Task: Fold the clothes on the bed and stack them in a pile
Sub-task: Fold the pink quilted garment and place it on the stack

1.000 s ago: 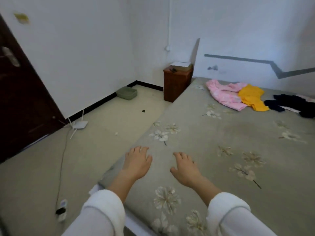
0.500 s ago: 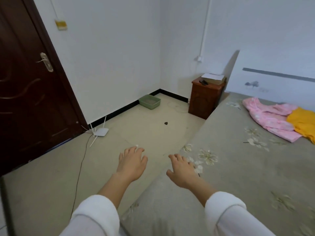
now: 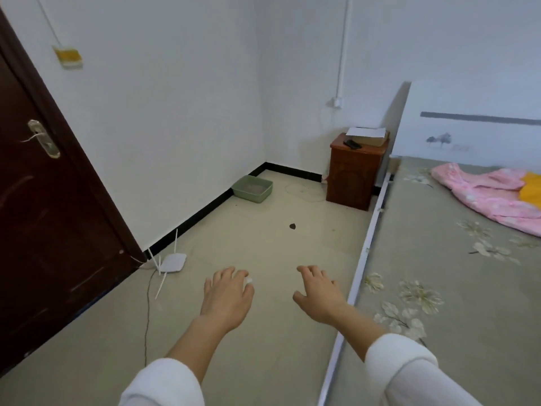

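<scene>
Bed: grey floral cover, right side of view. 
Door: dark brown, at left. 
Nightstand: brown, beside the bed's head. 
Pink garment: crumpled at the far end of the bed, a yellow garment lying on it. 
Left hand, right hand: fingers relaxed, empty, held above the floor. 
Green tray: against the wall. 
Router: on the floor by the door.
</scene>
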Tool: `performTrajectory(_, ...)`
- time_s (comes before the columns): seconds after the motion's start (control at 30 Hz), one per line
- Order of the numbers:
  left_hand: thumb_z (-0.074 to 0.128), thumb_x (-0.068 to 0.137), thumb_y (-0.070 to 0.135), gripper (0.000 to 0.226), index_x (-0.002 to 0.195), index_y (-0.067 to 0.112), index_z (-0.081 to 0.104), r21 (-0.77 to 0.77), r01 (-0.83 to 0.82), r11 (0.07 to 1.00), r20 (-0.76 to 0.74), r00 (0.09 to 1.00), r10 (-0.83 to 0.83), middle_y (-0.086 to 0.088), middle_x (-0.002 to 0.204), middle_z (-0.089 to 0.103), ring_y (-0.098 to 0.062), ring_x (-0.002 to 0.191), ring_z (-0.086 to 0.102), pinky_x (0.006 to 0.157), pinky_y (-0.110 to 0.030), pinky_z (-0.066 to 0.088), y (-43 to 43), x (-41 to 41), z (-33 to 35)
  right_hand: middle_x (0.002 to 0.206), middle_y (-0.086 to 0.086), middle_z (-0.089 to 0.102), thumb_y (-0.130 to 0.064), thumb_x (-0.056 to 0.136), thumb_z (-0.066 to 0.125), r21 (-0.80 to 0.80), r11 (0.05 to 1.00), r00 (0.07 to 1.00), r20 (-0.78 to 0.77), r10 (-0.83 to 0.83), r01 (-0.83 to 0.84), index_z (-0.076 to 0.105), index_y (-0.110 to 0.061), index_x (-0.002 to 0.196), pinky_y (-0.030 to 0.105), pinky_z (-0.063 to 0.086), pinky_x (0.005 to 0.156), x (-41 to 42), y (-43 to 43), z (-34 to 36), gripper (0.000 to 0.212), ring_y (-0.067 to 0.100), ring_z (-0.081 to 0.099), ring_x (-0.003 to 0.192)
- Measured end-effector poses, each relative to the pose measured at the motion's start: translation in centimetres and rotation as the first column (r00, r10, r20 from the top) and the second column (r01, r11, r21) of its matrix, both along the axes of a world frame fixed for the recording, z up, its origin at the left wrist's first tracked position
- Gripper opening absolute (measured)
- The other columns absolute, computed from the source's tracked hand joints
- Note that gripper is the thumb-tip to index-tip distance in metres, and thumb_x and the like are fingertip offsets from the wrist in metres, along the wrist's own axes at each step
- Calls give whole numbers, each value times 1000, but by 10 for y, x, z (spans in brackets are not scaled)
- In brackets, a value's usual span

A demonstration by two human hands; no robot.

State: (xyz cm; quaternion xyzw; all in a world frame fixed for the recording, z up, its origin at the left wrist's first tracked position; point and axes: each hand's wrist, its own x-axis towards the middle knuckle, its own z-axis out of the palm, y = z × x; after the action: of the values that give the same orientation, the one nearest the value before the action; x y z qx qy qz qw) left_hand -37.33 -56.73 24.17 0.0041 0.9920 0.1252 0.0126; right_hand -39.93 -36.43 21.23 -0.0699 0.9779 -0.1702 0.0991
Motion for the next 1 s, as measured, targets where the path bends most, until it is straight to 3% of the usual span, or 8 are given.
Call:
performTrajectory(0.2,32,100,37,43,140,25,40,-62,106,992,16,994,-105,-3,149,35,-21,138,26,114,-41,19,-70,-78,8,149,5,30,-36,93,44,-18,989,988,32,-149,150,24,-19,147,46,29,106,-53,-57,0,60,27,31,134)
performTrajectory(0.47,35,98,34,42,138,22,43,-12,270,963,3,963,-269,-5,146,39,-23,135,28,110,-35,27,-49,-157,7,149,5,31,-38,92,46,30,959,958,55,-281,280,25,-20,146,48,29,105,-92,-49,-5,60,28,33,133)
performTrajectory(0.7,35,98,33,44,140,20,41,-55,499,865,11,866,-500,-4,145,39,-22,135,29,106,-35,31,22,-250,-2,147,5,32,-39,91,47,6,886,885,48,-463,463,27,-21,145,50,32,106,-147,15,-4,61,28,33,132)
performTrajectory(1.0,33,98,33,45,141,20,38,-44,690,722,37,724,-689,-3,142,42,-22,130,34,100,-37,35,191,-404,2,147,8,34,-39,93,46,-13,758,756,78,-649,652,29,-17,144,47,31,107,-258,159,8,58,30,33,134)
